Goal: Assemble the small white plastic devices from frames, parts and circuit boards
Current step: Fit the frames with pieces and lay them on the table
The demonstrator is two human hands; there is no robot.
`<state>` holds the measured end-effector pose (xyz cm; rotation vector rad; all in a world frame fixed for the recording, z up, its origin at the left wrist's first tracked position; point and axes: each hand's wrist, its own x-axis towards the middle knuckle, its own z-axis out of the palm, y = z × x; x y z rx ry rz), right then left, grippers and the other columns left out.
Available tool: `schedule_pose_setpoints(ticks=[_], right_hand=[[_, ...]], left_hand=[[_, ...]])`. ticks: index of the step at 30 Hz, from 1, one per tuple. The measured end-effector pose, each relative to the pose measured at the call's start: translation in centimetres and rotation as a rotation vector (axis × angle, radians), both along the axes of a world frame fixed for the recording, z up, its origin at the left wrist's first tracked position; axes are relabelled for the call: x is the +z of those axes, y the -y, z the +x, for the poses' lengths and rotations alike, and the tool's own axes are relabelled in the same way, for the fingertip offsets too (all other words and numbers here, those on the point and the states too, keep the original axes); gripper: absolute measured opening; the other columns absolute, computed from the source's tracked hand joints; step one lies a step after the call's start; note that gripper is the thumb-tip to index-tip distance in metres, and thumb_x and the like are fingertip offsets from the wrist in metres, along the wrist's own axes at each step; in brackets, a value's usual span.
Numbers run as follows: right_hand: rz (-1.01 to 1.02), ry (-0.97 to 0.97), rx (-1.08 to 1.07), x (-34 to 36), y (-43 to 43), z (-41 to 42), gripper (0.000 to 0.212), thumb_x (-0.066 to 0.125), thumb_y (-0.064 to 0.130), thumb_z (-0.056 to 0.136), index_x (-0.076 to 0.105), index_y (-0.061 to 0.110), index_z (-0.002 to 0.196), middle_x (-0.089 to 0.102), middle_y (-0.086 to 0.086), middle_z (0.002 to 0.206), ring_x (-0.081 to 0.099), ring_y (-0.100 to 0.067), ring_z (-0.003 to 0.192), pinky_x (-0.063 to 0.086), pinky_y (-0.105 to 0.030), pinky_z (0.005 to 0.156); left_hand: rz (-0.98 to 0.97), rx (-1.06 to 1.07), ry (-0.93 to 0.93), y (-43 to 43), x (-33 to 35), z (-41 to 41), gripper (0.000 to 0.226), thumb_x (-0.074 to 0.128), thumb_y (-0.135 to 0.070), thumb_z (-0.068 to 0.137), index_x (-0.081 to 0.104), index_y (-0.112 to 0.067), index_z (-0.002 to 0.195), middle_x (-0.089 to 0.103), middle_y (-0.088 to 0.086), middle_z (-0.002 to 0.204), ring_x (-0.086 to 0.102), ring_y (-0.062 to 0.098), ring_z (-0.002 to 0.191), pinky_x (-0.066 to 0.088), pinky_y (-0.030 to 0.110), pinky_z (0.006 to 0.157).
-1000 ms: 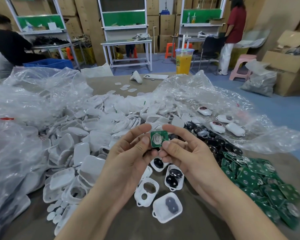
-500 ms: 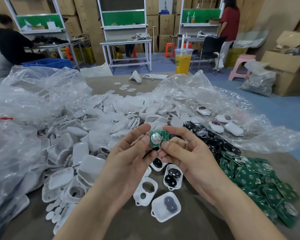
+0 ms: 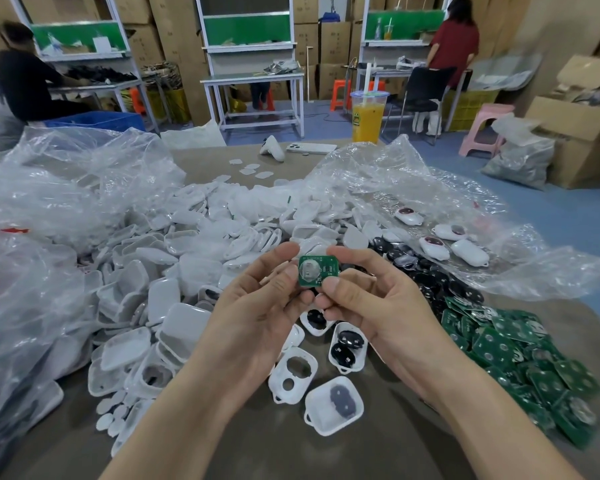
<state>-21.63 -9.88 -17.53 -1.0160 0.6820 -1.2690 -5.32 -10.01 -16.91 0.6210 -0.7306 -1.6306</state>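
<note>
The circuit board's (image 3: pixel 317 270) print is too small to read, and the right grip (image 3: pixel 371 306) covers its near right corner.

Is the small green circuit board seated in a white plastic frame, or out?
Out: left hand and right hand pinch the green circuit board bare, no frame around it.

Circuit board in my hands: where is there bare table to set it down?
Bare table lies nearest you, between your forearms, below the white shell with the grey insert. A second patch lies far off, between the white pile and the phone. Crowded: that pile left, green boards right, black parts beyond.
</note>
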Motion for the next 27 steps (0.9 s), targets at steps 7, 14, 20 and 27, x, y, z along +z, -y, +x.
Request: schedule_pose_setpoints(ticks=[7,14,20,27], right_hand=[[0.041,0.037,0.026,-0.3,0.3,-0.2,0.045,0.082,0.016,0.067,0.074,0.013,0.111,0.073,-0.011,0.082,0.072,-0.017,0.071,0.057,-0.021,0.063],[0.055,0.033,0.079,-0.7,0.6,-0.4,0.031,0.073,0.01,0.076,0.079,0.016,0.106,0.074,-0.012,0.084,0.069,-0.013,0.068,0.057,-0.02,0.064],[0.015,-0.033,0.049,-1.0,0.6,-0.4,0.034,0.073,0.014,0.079,0.076,0.018,0.113,0.073,-0.01,0.084,0.069,-0.015,0.071,0.056,-0.022,0.066],[-0.131,-0.31,-0.21,-1.4,0.6,0.1,0.038,0.071,0.006,0.091,0.068,0.034,0.117,0.074,0.004,0.091,0.075,-0.016,0.079,0.056,-0.021,0.076]], left_hand=[[-0.03,-0.024,0.0,-0.2,0.1,0.2,0.023,0.065,-0.003,0.083,0.08,-0.014,0.096,0.074,0.018,0.099,0.072,0.021,0.081,0.059,0.026,0.071],[-0.066,-0.047,0.0,-0.3,-0.1,0.1,0.026,0.072,-0.009,0.077,0.079,-0.014,0.101,0.074,0.018,0.104,0.073,0.023,0.087,0.059,0.028,0.075],[-0.111,-0.028,0.052,-0.3,-0.4,0.1,0.024,0.073,-0.01,0.079,0.077,-0.011,0.103,0.072,0.017,0.099,0.071,0.023,0.083,0.059,0.027,0.076],[-0.379,0.425,0.808,-1.0,-1.1,-1.4,0.026,0.064,-0.016,0.098,0.068,-0.042,0.1,0.073,-0.017,0.09,0.07,0.0,0.083,0.05,0.009,0.071]])
